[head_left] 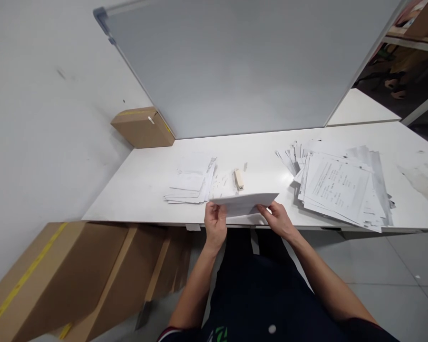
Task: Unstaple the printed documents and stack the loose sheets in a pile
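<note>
A few white sheets of paper (pixel 244 204) are held upright on their long edge, just over the front edge of the white table. My left hand (pixel 215 225) grips their left end with the thumb on the near side. At the right end, my right hand (pixel 276 219) pinches them between thumb and fingers. Just beyond the sheets lies a small cream stapler (pixel 238 179). To the left sits a small stack of papers (pixel 190 178), and to the right a larger, loosely spread pile of printed papers (pixel 337 187).
A whiteboard (pixel 235 66) leans at the back of the table (pixel 135 185). A cardboard box (pixel 144 128) stands in the back left corner by the wall. Large cardboard boxes (pixel 74 270) fill the floor at left. Small dark bits (pixel 219 180) are scattered near the stapler.
</note>
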Tool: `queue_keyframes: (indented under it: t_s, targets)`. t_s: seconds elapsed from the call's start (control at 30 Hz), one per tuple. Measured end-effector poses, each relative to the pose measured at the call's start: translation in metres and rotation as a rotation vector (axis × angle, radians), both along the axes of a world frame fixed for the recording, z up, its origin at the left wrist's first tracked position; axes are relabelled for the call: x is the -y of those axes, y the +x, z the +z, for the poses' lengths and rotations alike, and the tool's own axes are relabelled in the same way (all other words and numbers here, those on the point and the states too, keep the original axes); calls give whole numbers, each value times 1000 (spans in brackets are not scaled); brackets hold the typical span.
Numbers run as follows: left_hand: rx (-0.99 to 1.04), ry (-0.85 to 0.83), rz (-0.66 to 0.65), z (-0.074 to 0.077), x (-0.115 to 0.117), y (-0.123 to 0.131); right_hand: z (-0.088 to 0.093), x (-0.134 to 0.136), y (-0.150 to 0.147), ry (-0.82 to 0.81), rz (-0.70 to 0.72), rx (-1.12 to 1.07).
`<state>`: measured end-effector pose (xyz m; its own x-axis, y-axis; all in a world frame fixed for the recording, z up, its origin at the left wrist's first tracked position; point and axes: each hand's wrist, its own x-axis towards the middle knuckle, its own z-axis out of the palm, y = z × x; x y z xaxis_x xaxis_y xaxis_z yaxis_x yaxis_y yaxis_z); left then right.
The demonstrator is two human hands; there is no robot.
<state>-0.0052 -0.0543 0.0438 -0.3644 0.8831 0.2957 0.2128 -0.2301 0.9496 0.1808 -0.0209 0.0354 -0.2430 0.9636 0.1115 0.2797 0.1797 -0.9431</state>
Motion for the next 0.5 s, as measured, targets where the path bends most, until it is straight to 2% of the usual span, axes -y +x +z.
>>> queue_keyframes:
  t_s: [0.13, 0.27, 0.37, 0.5]
  targets:
    - [9, -243, -182, -17, 9, 2, 5, 10, 11, -105, -22, 16]
    - [-37, -461, -315, -34, 16, 9, -7, 15, 26, -234, -122, 123]
    - [-202, -503, -289, -35, 14, 10, -16, 16, 38, -362, -109, 121]
    - [-396, -347, -150, -33, -8, 6, -18, 13, 48, -520, -57, -31]
